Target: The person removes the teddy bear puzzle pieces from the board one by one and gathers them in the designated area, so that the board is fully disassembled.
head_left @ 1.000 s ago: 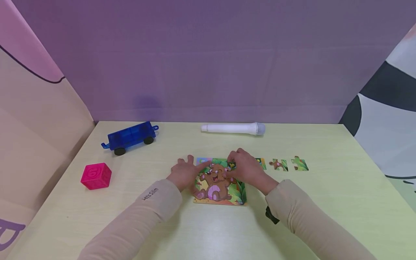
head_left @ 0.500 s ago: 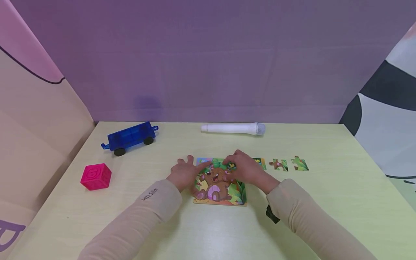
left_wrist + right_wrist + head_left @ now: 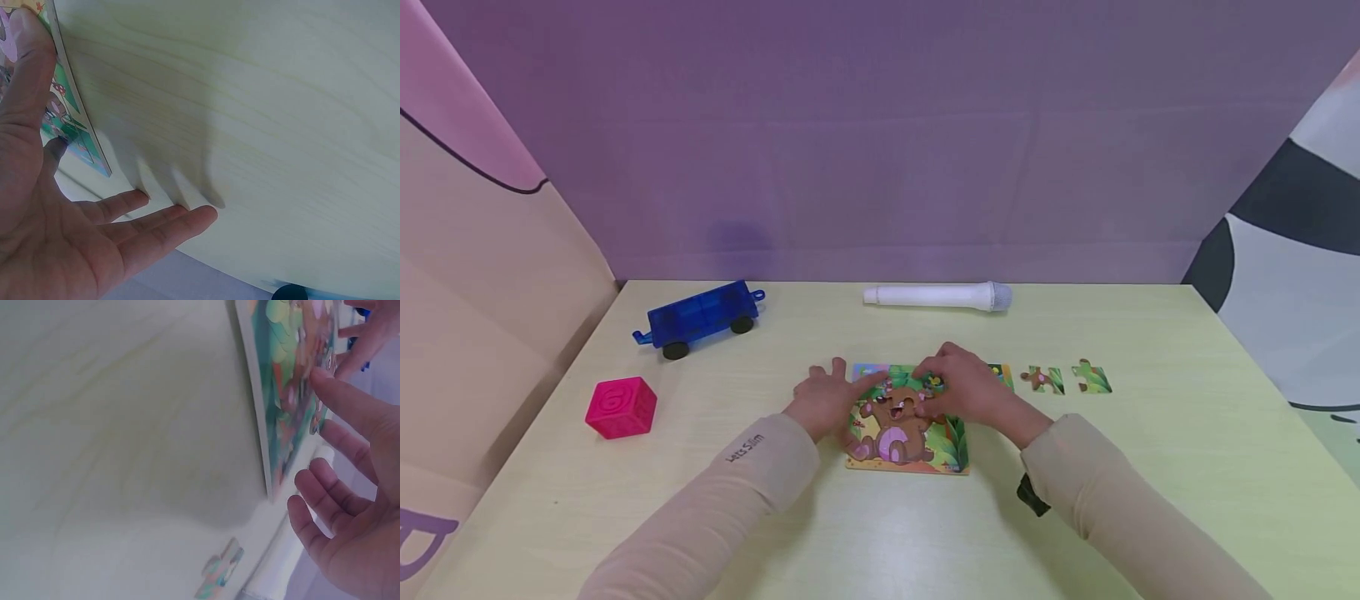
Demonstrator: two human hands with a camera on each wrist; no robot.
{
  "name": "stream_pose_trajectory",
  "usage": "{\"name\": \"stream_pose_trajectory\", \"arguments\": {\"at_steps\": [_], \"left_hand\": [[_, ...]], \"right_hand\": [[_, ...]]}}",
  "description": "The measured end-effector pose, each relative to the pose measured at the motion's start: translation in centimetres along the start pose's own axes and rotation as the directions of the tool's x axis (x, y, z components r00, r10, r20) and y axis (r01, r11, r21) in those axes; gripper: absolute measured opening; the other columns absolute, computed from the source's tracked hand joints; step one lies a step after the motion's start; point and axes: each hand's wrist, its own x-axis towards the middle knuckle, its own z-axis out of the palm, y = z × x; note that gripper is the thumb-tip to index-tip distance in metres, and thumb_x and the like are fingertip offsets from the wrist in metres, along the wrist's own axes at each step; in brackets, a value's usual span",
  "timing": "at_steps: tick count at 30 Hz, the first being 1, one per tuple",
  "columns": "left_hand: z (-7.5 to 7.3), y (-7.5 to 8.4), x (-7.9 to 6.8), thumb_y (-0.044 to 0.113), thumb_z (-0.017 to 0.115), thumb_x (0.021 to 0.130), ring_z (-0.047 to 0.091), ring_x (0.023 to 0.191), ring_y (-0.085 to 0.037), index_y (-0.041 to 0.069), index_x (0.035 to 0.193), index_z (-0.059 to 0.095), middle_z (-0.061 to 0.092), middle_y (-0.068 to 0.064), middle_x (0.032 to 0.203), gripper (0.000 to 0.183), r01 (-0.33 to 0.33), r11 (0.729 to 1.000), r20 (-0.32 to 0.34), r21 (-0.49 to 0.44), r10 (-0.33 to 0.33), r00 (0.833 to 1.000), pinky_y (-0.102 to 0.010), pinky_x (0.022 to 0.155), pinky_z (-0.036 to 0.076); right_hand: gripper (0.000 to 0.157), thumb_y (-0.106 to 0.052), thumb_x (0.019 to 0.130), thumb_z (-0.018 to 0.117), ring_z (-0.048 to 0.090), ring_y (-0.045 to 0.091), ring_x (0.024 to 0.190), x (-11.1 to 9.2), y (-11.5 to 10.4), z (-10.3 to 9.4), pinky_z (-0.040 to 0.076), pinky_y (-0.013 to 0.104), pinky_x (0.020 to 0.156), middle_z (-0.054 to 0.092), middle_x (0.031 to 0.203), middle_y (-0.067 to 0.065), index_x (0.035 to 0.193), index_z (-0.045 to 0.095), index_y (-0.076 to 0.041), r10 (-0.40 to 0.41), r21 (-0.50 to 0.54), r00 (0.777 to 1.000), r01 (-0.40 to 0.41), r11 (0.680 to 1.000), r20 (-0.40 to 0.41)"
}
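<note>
A jigsaw puzzle (image 3: 955, 460) with a brown bear lies in its thin tray at the middle of the table. My left hand (image 3: 826, 400) straddles its left side, thumb and index finger resting on the picture. The other fingers (image 3: 169, 234) spread straight beyond the edge. Over the upper right part, my right hand (image 3: 970, 387) pinches a puzzle piece (image 3: 315, 420) between thumb and index finger; the head view hides most of it. The piece appears tilted up from the picture. Its remaining fingers (image 3: 306, 519) are loosely bent.
Right of the puzzle lie loose pieces: a partly hidden one (image 3: 1002, 372), a brown-and-green one (image 3: 1043, 380) and a green one (image 3: 1092, 377). A white toy microphone (image 3: 936, 296) lies behind. Left stand a blue toy wagon (image 3: 703, 315) and a pink cube (image 3: 621, 407).
My right hand's index finger has shifted slightly left over the puzzle, and the wrist has moved a little to the right. The left hand and the loose pieces stay where they were.
</note>
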Motion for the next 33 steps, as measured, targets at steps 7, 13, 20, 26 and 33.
{"name": "stream_pose_trajectory", "arguments": {"at_steps": [7,13,20,26,33], "left_hand": [[0.1,0.0,0.1,0.038,0.092,0.070,0.042,0.130,-0.048,0.040,0.159,0.032,0.026,-0.025,0.159,0.108,0.009,1.000,0.000,0.006,-0.009,1.000,-0.055,0.093,0.053],[0.2,0.0,0.1,0.037,0.093,0.068,0.046,0.123,-0.045,0.040,0.159,0.033,0.029,-0.025,0.157,0.109,0.005,1.000,-0.010,0.018,-0.005,1.000,-0.052,0.087,0.056],[0.1,0.2,0.0,0.037,0.093,0.069,0.044,0.128,-0.047,0.039,0.159,0.033,0.028,-0.025,0.158,0.108,0.010,1.000,-0.006,0.003,-0.010,1.000,-0.056,0.093,0.054],[0.0,0.2,0.1,0.036,0.092,0.071,0.043,0.129,-0.047,0.039,0.159,0.034,0.028,-0.025,0.158,0.106,0.015,1.000,-0.003,-0.001,-0.015,1.000,-0.055,0.094,0.053],[0.2,0.1,0.2,0.036,0.092,0.071,0.042,0.129,-0.047,0.039,0.159,0.034,0.028,-0.025,0.159,0.106,0.013,1.000,-0.002,-0.003,-0.013,1.000,-0.055,0.094,0.053]], "right_hand": [[0.041,-0.020,0.087,0.083,0.055,0.025,0.084,-1.2,0.6,-1.3,0.049,0.040,0.075,0.059,0.104,0.012,0.124,0.071,-0.006,-0.032,0.042,0.999,0.032,0.999,-0.015],[0.043,-0.024,0.085,0.084,0.059,0.029,0.095,-2.8,1.6,-2.2,0.051,0.041,0.076,0.061,0.105,0.009,0.123,0.072,-0.009,-0.025,0.038,0.998,0.027,0.999,-0.060],[0.044,-0.026,0.083,0.086,0.058,0.026,0.092,-5.3,3.5,-3.3,0.048,0.036,0.072,0.061,0.103,0.007,0.122,0.072,-0.009,-0.010,0.066,0.994,0.018,0.998,-0.112],[0.047,-0.029,0.082,0.087,0.058,0.024,0.089,-7.2,5.3,-3.9,0.047,0.035,0.068,0.061,0.100,0.005,0.122,0.073,-0.010,-0.004,0.055,0.991,0.012,0.998,-0.136],[0.044,-0.029,0.082,0.087,0.057,0.020,0.090,-8.8,7.1,-3.5,0.049,0.034,0.070,0.061,0.102,0.003,0.121,0.074,-0.013,0.040,0.057,0.993,-0.034,0.998,-0.108]]}}
